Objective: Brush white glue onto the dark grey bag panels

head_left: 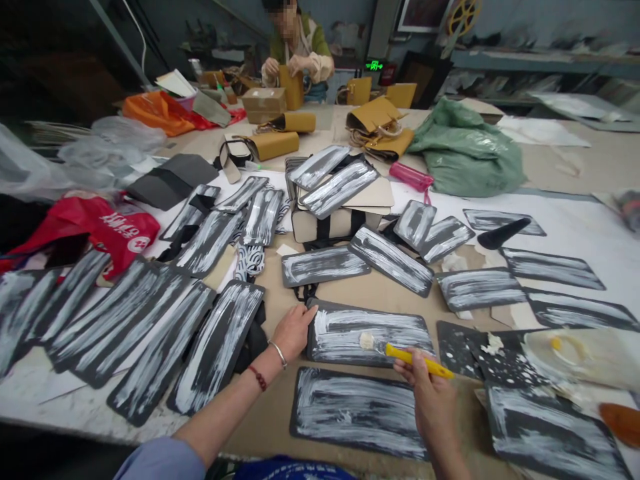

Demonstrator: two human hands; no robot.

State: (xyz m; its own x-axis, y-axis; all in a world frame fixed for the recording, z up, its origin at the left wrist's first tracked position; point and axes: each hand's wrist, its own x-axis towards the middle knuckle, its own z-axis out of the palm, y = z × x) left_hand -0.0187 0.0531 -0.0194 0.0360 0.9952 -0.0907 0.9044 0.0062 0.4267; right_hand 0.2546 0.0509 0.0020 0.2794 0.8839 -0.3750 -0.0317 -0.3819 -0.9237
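My left hand lies with fingers flat on the left end of a black panel streaked with white glue, holding it down on the brown table. My right hand is closed round a yellow-handled brush. The brush's white, glue-laden tip rests on that same panel near its middle. A second glue-streaked black panel lies just below, between my forearms.
Several more glue-coated black panels cover the table to the left, right and beyond. A white glue mess sits at right. Tan bags, a green bag, a red bag. A person works across the table.
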